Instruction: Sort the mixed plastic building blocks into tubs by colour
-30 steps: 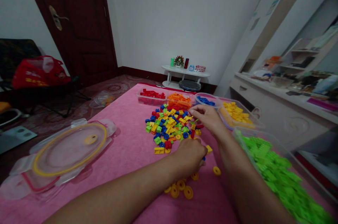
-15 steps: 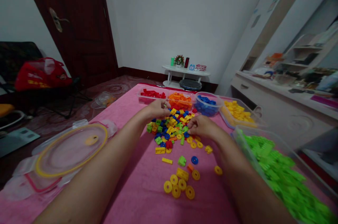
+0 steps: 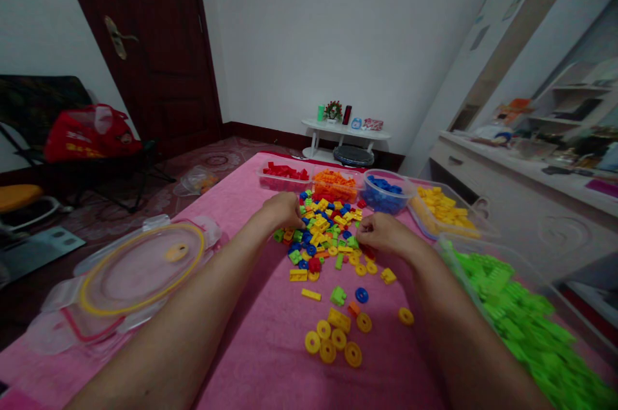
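Pink cloth, five tubs, two hands at one brick pile

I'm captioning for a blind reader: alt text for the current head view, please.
A person's left hand and right hand are at opposite sides of a multicoloured brick pile on a pink cloth. Clear tubs holding more bricks stand beyond and right; clear lids lie left.

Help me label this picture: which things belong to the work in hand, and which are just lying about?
Likely in use:
left hand
right hand
mixed brick pile
loose yellow wheels
five tubs of bricks

Seemingly just lying about:
clear lids
red bag
potted plant
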Tool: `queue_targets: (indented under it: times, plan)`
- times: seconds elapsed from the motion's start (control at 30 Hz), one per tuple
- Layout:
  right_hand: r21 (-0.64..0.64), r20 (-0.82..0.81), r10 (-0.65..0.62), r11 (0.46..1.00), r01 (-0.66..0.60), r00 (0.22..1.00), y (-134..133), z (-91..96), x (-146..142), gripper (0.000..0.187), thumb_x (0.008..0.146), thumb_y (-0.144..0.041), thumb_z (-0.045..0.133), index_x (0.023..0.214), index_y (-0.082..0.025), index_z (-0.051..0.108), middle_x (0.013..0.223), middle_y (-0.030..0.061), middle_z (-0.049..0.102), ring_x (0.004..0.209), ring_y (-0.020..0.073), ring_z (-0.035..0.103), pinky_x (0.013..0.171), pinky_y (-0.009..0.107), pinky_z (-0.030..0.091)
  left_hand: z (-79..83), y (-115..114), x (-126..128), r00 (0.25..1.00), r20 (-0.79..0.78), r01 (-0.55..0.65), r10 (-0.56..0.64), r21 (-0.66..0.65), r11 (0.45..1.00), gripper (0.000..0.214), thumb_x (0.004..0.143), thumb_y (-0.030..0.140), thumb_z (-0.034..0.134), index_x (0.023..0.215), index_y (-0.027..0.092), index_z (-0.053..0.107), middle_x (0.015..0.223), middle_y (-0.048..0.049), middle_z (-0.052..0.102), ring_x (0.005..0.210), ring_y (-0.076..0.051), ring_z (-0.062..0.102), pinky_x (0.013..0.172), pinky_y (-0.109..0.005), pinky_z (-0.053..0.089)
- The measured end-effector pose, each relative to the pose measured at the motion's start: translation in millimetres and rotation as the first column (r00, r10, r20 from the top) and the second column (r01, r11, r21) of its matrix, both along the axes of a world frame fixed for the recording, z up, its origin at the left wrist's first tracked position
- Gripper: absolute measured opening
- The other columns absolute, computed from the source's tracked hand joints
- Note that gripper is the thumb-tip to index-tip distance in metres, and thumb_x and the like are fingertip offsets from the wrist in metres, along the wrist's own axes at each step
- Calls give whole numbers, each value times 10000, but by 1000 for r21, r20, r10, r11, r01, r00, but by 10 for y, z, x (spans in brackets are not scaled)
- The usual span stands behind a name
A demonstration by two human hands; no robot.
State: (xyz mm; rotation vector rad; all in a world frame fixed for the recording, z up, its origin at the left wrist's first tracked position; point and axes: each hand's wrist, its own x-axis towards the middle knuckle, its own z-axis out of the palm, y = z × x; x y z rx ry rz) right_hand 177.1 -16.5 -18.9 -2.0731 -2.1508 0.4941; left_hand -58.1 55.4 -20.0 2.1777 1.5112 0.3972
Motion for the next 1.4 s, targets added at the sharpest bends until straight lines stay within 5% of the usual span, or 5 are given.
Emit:
queue_targets:
  times: [0.53, 0.67, 0.77, 0.97, 1.4]
  plan:
    - [182, 247, -144, 978, 100, 958, 42, -192, -188, 186, 692, -338, 625, 816, -230, 712, 861, 88, 686, 812, 233, 620, 608, 285, 391, -12, -244, 229, 995, 50, -89, 84, 115, 989, 430, 356, 61, 748, 337, 190, 338, 425, -8, 412, 790, -303, 613, 722, -337, 469]
    - [310, -151, -108, 939, 151, 983, 84, -144, -147, 155, 668, -331, 630, 670, -179, 661, 668, 42, 626, 628, 153, 550, 534, 241, 344, -19, -164, 194, 992, 68, -112, 107, 76, 991, 414, 425, 184, 746, 356, 190, 339, 407, 10, 356, 693, -252, 593, 618, -273, 443]
    - [263, -699, -59, 905, 333, 713, 76, -75, -232, 188, 659, -349, 640, 687, -167, 603, 611, 5, 568, 506, 96, 445, 439, 202, 287, 63, -94, 158, 951, 274, -107, 143, -143, 984, 303, 566, 241, 667, 412, 180, 413, 414, 19, 353, 575, -174, 534, 510, -216, 388]
    - [-219, -970, -202, 967, 130, -136, -11, -23, -482, 147, 706, -283, 506, 739, -151, 561, 663, 48, 605, 445, 77, 413, 344, 164, 230, 158, -80, 216, 199, 808, 452, 554, -578, 680, 195, 695, 128, 454, 828, 92, 592, 737, -130, 619, 722, -201, 636, 605, -282, 527]
    - [-310, -924, -243, 928, 208, -296, 97, -53, -372, 205, 879, -322, 434, 789, -167, 534, 719, 77, 609, 606, 142, 592, 512, 235, 513, 112, -3, 250, -240, 650, 265, 721, -670, 693, 125, 800, 164, 433, 765, 131, 548, 796, -93, 586, 747, -150, 612, 656, -275, 558]
